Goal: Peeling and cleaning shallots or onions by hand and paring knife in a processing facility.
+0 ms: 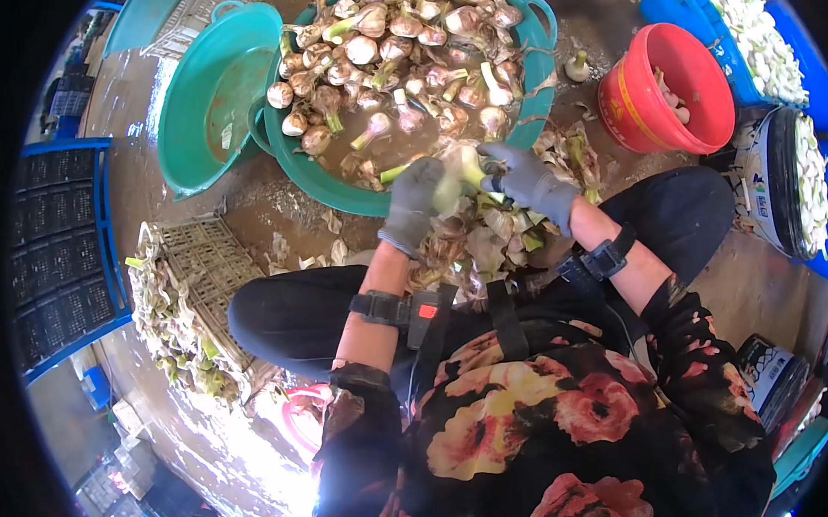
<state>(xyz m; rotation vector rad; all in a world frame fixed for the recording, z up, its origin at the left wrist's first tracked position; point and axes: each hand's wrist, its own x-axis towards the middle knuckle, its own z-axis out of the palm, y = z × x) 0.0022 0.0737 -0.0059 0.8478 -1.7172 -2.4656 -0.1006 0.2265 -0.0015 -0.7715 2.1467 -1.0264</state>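
Observation:
My left hand (414, 199), in a grey glove, is closed at the front rim of a green plastic tub (340, 198). A blurred, pale garlic plant (471, 167) with a thick green stem lies between my two hands, its far end against my left fingers. My right hand (534, 184), also gloved, has its fingers around the stem's right side; a small dark piece by the fingertips is too blurred to name. Inside the tub, unpeeled garlic bulbs (385, 49) sit in murky brown water. Loose garlic skins and leaves (487, 244) are heaped below my hands, between my legs.
An empty green basin (192, 110) stands left of the tub. At right are a red bucket (632, 108) with some garlic inside, a blue crate (714, 57) and a white bucket (764, 184) of pale garlic. A tipped wicker-like basket (209, 263) spills husks at left.

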